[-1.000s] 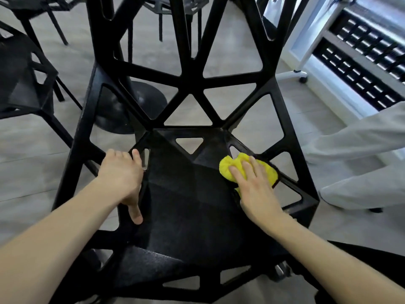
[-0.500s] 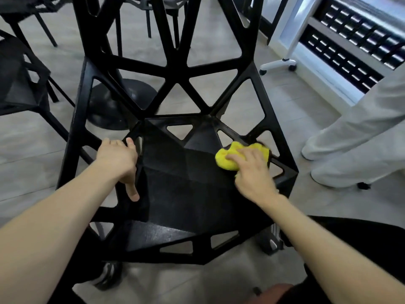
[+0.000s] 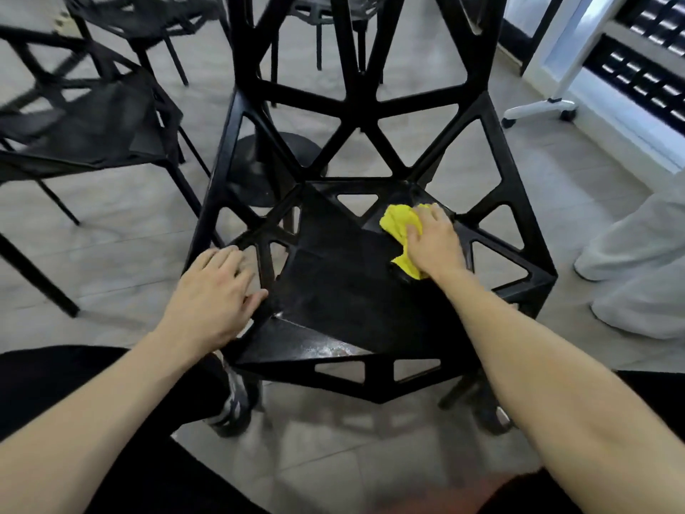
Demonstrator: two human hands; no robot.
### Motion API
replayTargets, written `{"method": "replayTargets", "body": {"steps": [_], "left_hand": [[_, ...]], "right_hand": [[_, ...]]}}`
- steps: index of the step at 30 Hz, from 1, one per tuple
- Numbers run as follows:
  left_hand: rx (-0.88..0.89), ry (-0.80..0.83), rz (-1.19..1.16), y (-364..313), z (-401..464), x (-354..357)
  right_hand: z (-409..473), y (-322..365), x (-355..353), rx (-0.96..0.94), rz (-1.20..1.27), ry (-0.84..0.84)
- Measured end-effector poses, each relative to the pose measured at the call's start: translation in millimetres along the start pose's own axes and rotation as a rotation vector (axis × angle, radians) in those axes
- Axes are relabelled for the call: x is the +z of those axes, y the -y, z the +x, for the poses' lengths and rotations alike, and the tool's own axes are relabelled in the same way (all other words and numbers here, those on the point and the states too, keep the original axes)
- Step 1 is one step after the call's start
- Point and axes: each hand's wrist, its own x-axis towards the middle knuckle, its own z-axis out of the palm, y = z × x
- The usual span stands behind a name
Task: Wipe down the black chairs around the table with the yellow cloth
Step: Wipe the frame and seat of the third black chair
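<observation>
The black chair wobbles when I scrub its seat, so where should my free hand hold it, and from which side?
Grip the open-frame left side rail of the black chair, coming from the left and above. Its triangular cut-outs leave bars that fingers can wrap round. The left hand already rests there, thumb on the seat edge, while the right hand presses the yellow cloth at the back right of the seat.

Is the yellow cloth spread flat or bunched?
Bunched: the yellow cloth lies crumpled with folds under the right hand on the chair seat.
</observation>
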Motion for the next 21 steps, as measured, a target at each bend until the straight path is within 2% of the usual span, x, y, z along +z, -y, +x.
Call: {"method": "replayTargets", "body": {"steps": [2,6,8,10,12,14,16,18,19,21], "left_hand": [[0.024,-0.075,0.003,1.1,-11.7,10.3],[0.062,-0.243,-0.071,4.8,-10.9,14.9],[0.097,-0.276,-0.073,8.2,-9.7,17.3],[0.1,-0.292,-0.076,7.8,-8.2,19.0],[0.085,-0.289,-0.07,8.8,-2.9,21.0],[0.06,-0.27,-0.059,11.8,7.4,24.7],[0.056,-0.267,-0.066,15.3,20.1,29.6],[0.067,-0.274,-0.068,21.5,36.3,33.3],[0.075,-0.267,-0.059,25.4,44.8,35.3],[0.086,-0.251,-0.04,33.2,61.2,40.0]], "right_hand": [[-29.6,37.5,15.5,-0.103,0.071,0.04],[-133.9,112.1,22.9,-0.579,0.204,0.284],[-155.2,121.8,23.5,-0.791,0.244,0.384],[-142.2,112.9,22.0,-0.871,0.236,0.472],[-97.1,97.2,19.0,-0.815,0.223,0.48],[-29.4,74.9,21.9,-0.696,0.163,0.356],[38.3,61.0,28.3,-0.456,0.104,0.207],[77.2,64.4,46.4,-0.193,0.078,0.158],[81.9,72.6,59.6,-0.155,0.074,0.144],[60.9,102.9,71.9,-0.195,0.066,0.153]]}}
